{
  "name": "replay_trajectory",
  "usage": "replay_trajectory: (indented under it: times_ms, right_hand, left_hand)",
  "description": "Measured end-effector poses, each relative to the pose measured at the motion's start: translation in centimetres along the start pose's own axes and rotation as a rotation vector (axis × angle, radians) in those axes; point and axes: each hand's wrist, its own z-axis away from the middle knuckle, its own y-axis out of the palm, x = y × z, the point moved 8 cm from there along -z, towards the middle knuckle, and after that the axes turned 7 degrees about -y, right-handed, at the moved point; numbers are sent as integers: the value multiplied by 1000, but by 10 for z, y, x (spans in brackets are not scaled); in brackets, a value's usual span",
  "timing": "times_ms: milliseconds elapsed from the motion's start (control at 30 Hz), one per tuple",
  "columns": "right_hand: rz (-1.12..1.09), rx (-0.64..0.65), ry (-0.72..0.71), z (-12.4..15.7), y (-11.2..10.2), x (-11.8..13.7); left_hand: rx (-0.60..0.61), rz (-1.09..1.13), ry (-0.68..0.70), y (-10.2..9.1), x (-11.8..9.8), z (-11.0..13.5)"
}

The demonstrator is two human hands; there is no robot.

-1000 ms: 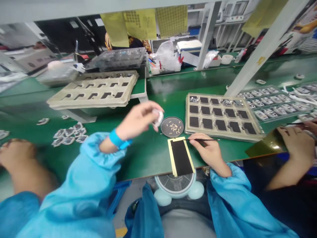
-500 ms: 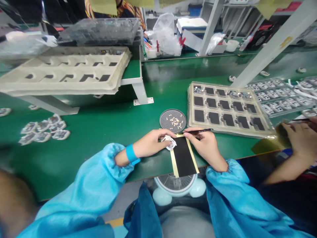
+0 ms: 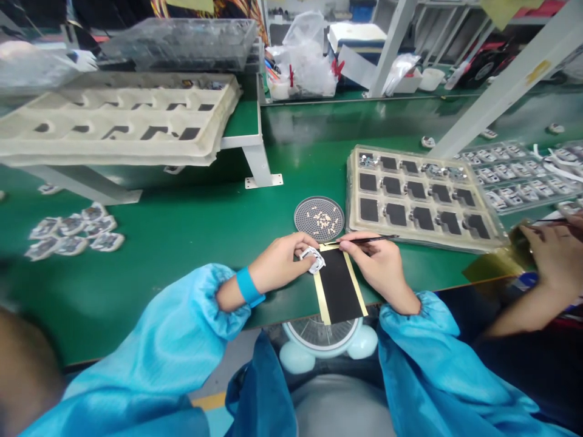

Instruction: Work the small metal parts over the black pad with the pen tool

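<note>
My left hand (image 3: pixel 286 262) is closed on a small white plastic housing (image 3: pixel 312 260), its thumb lying over the front of the part. The housing overlaps the left edge of a black mat (image 3: pixel 340 285) bordered with yellow tape. Between the fingers of my right hand (image 3: pixel 376 264) is a slim black pair of tweezers (image 3: pixel 380 238), pointing left. Their tips are near the mat's top edge, close to the housing, and too small to make out clearly. Just beyond the hands lies a round grey perforated dish (image 3: pixel 310 226) with several small pale pieces on it.
A clear compartment tray (image 3: pixel 403 193) sits at right, with dark pads and a few parts. Several white housings (image 3: pixel 71 226) lie at left beside a raised shelf carrying a beige tray (image 3: pixel 113 155). A co-worker's hands (image 3: pixel 551 249) are at the far right. A metal post (image 3: pixel 492 82) slants across.
The view has shifted slightly. My left hand and the housing have moved a little to the right, and the tweezers lie a bit flatter. Both hands keep their holds.
</note>
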Motion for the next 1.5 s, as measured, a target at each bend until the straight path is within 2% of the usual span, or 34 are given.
replay_trajectory:
  times_ms: [133, 267, 367, 533, 700, 767, 833, 1000, 1067, 1133, 1300, 1500]
  right_hand:
    - [-56, -75, -47, 7, -8, 5]
    - [-59, -121, -207, 12, -12, 18]
    - [-99, -90, -310, 13, -9, 26]
    - [-116, -15, -372, 15, -4, 33]
    - [-93, -85, -331, 16, -9, 31]
    - [-90, -88, -322, 15, -9, 30]
    - [-94, -98, -319, 15, -10, 29]
    - [-111, -203, -297, 15, -20, 25]
    - [-123, -228, -324, 16, -22, 26]
    - [-145, -241, -369, 16, -23, 29]
    - [-173, -222, -441, 17, -22, 36]
    - [-169, -200, -493, 19, -21, 41]
  left_hand:
    - [-8, 0, 3, 3, -1, 0]
    - [-55, -8, 26, 6, -5, 1]
    - [-86, -69, 34, 8, -5, 2]
    - [5, -93, 58, 9, -11, 6]
    - [-47, -465, 144, 0, -20, 23]
    - [-36, -521, 179, -1, -21, 27]
    - [2, -422, 171, -2, -19, 25]
    - [219, 317, -39, 4, -2, 10]
    - [247, 470, -79, 8, -1, 6]
    - [212, 461, -76, 11, -3, 6]
    - [32, 222, -46, 14, -8, 10]
    - [-99, 13, -33, 17, -12, 13]
